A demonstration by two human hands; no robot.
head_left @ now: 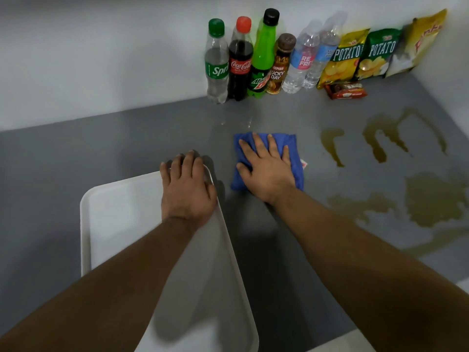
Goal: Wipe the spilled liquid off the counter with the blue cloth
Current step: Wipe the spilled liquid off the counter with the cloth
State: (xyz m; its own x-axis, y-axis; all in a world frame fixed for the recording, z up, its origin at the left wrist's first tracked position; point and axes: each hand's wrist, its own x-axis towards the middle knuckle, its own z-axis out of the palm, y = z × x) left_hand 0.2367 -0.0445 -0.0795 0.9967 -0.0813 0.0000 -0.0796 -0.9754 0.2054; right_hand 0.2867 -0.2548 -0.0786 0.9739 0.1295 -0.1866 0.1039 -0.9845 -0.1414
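A white plastic tray (pixel 121 212) lies nearest, the left hand (pixel 187 189) resting flat and open on its far corner. The grey matte counter (pixel 76 153) meets a pale wall. The right hand (pixel 266 171), fingers spread, presses flat on the folded blue cloth (pixel 294 148). To its right, yellowish spilled liquid (pixel 431 199) streaks and pools.
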